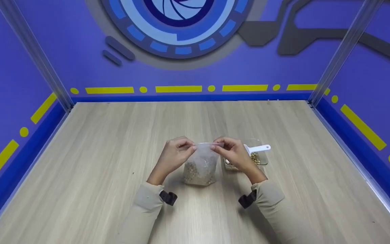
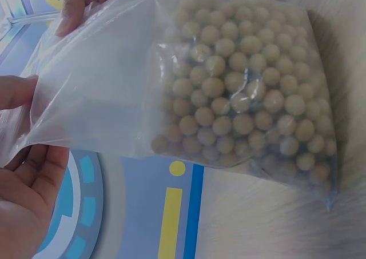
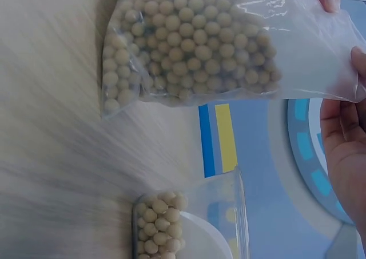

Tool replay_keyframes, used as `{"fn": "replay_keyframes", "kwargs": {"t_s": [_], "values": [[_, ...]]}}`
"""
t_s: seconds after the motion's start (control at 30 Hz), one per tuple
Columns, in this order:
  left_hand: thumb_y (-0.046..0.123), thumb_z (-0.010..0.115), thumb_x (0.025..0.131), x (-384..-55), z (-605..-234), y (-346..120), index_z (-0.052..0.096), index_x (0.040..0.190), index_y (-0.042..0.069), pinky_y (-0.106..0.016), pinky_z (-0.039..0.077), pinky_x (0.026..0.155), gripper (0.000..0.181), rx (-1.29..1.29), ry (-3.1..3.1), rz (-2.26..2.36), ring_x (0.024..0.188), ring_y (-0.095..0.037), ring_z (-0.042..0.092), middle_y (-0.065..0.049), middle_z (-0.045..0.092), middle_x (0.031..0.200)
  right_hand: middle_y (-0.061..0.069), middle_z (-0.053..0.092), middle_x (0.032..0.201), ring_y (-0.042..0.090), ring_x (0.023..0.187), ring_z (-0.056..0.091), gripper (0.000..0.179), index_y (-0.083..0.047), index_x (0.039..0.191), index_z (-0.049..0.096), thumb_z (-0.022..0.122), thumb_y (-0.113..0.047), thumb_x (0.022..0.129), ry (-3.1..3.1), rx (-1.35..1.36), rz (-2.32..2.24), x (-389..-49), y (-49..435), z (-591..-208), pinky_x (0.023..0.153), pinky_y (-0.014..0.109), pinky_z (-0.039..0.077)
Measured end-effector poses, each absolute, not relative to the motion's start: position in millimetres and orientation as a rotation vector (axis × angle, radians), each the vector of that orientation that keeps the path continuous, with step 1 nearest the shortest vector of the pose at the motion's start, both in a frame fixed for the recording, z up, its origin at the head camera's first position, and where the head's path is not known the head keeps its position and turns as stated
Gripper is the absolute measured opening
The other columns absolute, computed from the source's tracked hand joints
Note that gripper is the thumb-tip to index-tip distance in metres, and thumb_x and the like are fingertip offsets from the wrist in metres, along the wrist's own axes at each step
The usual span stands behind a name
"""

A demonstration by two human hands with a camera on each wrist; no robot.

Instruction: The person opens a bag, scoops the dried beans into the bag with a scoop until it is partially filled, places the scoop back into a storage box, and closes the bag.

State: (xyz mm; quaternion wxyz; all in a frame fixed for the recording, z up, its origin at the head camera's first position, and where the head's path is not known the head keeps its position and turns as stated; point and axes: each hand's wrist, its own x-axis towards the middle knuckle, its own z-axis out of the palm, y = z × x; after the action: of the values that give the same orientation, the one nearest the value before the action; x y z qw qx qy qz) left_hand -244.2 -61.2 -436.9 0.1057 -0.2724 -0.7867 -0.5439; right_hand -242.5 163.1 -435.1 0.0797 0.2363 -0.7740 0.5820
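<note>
A clear plastic bag [image 1: 200, 169] stands on the table between the hands, its lower part filled with small round beige beans [image 2: 240, 93]. My left hand [image 1: 174, 154] pinches the left end of the bag's top edge between thumb and fingers. At the opposite end, the right hand [image 1: 234, 152] pinches the same edge, with its thumb [image 3: 359, 59] on the plastic. The upper part of the bag holds no beans and is drawn up between both hands. In the right wrist view, the bag's [image 3: 189, 47] bottom rests on the table.
Just behind the right hand stands a clear rectangular container [image 1: 265, 160] with more beans [image 3: 160, 224] in it. A white scoop [image 1: 260, 148] lies in the container, its handle sticking out over the right rim. Blue panels [image 1: 195, 78] surround the wooden table [image 1: 113, 135].
</note>
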Motion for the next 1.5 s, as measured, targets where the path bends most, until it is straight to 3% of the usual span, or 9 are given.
{"fn": "replay_keyframes", "kwargs": {"t_s": [0.37, 0.6, 0.8, 1.07, 1.3, 1.5], "values": [[0.005, 0.067, 0.087, -245.6, -437.1, -59.9, 0.072, 0.089, 0.004, -0.034, 0.055, 0.085, 0.005, -0.756, -2.33, -1.623, 0.086, -0.022, 0.066, -0.01, 0.069, 0.088, 0.02, 0.065, 0.085, 0.002, 0.068, 0.049, 0.011, 0.012, 0.091, 0.066, 0.064, 0.002, 0.087, -2.361, 0.732, 1.723, -234.0, 156.7, -419.1, 0.061, 0.016, 0.04], [0.007, 0.067, 0.088, -245.7, -437.4, -62.8, 0.071, 0.085, 0.008, -0.036, 0.055, 0.083, 0.006, -0.807, -2.321, -1.543, 0.082, -0.018, 0.064, -0.005, 0.069, 0.085, 0.015, 0.065, 0.082, 0.002, 0.068, 0.047, 0.008, 0.008, 0.087, 0.068, 0.066, 0.0, 0.087, -2.334, 0.758, 1.668, -235.3, 155.0, -421.9, 0.06, 0.017, 0.038], [0.013, 0.067, 0.089, -246.0, -436.9, -73.1, 0.072, 0.088, 0.008, -0.031, 0.054, 0.083, 0.007, -0.771, -2.382, -1.528, 0.083, -0.015, 0.063, -0.004, 0.069, 0.086, 0.021, 0.066, 0.091, 0.003, 0.075, 0.054, 0.013, 0.011, 0.092, 0.067, 0.066, 0.0, 0.087, -2.435, 0.738, 1.713, -232.1, 155.2, -406.9, 0.066, 0.016, 0.044], [0.011, 0.069, 0.087, -245.0, -434.8, -80.9, 0.073, 0.084, 0.01, -0.026, 0.048, 0.073, 0.005, -0.726, -2.41, -1.456, 0.076, -0.011, 0.059, 0.0, 0.069, 0.079, 0.019, 0.07, 0.093, 0.008, 0.084, 0.06, 0.015, 0.008, 0.094, 0.071, 0.071, -0.004, 0.084, -2.541, 0.858, 1.536, -237.4, 148.1, -395.5, 0.078, 0.022, 0.05], [0.01, 0.069, 0.087, -244.8, -434.8, -80.2, 0.073, 0.083, 0.01, -0.028, 0.048, 0.071, 0.006, -0.77, -2.37, -1.445, 0.074, -0.01, 0.057, 0.0, 0.068, 0.078, 0.016, 0.07, 0.089, 0.011, 0.078, 0.057, 0.011, 0.002, 0.09, 0.073, 0.072, -0.007, 0.084, -2.533, 0.953, 1.494, -260.2, 142.0, -414.3, 0.072, 0.02, 0.049], [0.01, 0.069, 0.086, -245.2, -434.4, -81.0, 0.073, 0.081, 0.011, -0.028, 0.049, 0.07, 0.006, -0.788, -2.36, -1.431, 0.073, -0.01, 0.057, 0.001, 0.067, 0.078, 0.011, 0.069, 0.086, 0.012, 0.08, 0.06, 0.011, -0.003, 0.086, 0.073, 0.069, -0.012, 0.088, -2.485, 1.031, 1.491, -261.6, 142.1, -416.6, 0.078, 0.024, 0.054]]}}
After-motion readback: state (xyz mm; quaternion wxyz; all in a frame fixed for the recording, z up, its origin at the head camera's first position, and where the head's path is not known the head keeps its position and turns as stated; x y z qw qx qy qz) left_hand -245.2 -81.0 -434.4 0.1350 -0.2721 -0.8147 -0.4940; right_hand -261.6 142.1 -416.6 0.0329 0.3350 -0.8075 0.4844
